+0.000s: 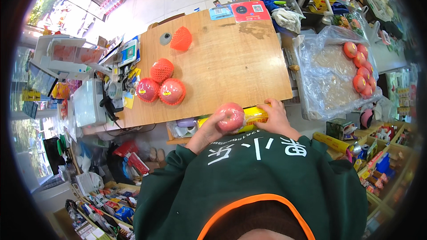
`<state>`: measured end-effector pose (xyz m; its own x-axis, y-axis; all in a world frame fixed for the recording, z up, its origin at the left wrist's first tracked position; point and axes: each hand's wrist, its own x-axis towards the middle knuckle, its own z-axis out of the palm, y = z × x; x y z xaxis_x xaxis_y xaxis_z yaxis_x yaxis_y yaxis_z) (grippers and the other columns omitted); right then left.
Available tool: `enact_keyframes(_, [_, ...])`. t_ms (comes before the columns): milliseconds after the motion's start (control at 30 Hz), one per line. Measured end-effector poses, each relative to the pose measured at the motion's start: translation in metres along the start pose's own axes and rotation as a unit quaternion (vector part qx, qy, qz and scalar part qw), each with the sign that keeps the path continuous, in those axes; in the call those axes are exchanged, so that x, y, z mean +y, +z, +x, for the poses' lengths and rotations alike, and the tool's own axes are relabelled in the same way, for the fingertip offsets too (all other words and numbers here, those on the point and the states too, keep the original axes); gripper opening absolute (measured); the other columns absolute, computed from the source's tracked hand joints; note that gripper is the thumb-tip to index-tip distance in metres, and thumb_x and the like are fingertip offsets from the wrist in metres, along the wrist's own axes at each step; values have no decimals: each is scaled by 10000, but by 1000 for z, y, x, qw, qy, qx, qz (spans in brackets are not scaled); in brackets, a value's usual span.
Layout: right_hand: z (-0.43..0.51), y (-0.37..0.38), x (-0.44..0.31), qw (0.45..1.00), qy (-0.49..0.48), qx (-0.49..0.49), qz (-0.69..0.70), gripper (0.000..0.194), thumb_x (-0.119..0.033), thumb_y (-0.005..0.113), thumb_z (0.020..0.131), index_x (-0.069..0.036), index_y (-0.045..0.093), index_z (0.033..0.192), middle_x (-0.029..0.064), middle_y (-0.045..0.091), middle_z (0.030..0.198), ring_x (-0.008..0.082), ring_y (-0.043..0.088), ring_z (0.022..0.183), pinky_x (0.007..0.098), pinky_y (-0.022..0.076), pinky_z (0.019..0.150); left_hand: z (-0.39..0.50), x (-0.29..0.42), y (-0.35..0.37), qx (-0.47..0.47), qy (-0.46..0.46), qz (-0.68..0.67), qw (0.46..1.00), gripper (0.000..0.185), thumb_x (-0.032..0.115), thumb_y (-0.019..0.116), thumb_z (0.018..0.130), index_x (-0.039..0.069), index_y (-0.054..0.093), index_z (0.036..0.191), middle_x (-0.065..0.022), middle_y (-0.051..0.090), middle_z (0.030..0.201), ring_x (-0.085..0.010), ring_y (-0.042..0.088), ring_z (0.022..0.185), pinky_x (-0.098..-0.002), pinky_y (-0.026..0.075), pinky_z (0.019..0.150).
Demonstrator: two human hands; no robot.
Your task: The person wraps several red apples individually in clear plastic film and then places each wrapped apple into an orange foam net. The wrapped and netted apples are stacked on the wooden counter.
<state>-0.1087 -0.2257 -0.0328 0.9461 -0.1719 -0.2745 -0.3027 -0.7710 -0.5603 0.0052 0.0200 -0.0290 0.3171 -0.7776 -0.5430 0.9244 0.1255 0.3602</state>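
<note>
Against my torso, just beyond the table's near edge, my left hand (pixel 209 129) holds a red apple (pixel 230 117) with clear plastic film over it. My right hand (pixel 276 117) grips the right end of a yellow roll of cling film (pixel 256 114), which lies partly behind the apple. Film appears to run between roll and apple. On the wooden table (pixel 227 70), three apples sit in red foam nets: a front left one (pixel 147 90), a front right one (pixel 172 92) and a rear one (pixel 162 70). The front two bear yellow stickers. A loose red foam net (pixel 181 39) lies farther back.
A plastic-lined crate (pixel 328 70) with several netted apples (pixel 359 58) stands right of the table. On the left are a scale (pixel 89 102), a handheld scanner (pixel 110 107) and a payment device (pixel 128 52). A grey disc (pixel 165 38) and printed cards (pixel 251 11) lie on the table.
</note>
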Motion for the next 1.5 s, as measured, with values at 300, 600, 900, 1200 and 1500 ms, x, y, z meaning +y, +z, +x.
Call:
enact_keyframes(300, [9,16,9,995,-62,82,-11,424,-371,841,631,-158,758,988,66,656,1017,296,590,1015,434,453,911,-3,11,11,-19,-70,9,997,592,241,571,977,5,368,1481,-185,485,1460,-285,531,1314,-447,431,1118])
enact_keyframes(600, [19,40,18,998,-6,47,41,500,-355,862,577,-207,765,1045,45,599,1095,292,491,1152,441,422,837,81,-7,-93,-146,-162,96,971,786,447,759,739,-24,540,1330,-185,656,1260,-309,661,1109,-449,516,1008])
enact_keyframes(900, [22,38,21,998,0,35,59,435,-373,858,644,-188,775,1029,45,607,1102,283,493,1163,426,425,861,71,5,-43,-249,-94,14,964,784,435,820,726,44,503,1328,-164,642,1210,-319,655,992,-443,534,878])
enact_keyframes(1200, [23,30,3,999,30,26,36,440,-434,839,693,-156,769,1027,79,635,1102,289,535,1132,420,463,878,18,48,30,-449,108,-35,886,768,454,861,724,122,485,1306,-141,623,1159,-345,645,864,-448,551,722])
enact_keyframes(1500, [25,19,9,998,-43,38,-34,445,-493,812,736,-126,752,980,78,654,999,283,600,1012,414,490,901,-36,140,48,-289,335,-165,881,845,496,834,720,121,449,1372,-183,551,1289,-340,632,998,-445,559,800])
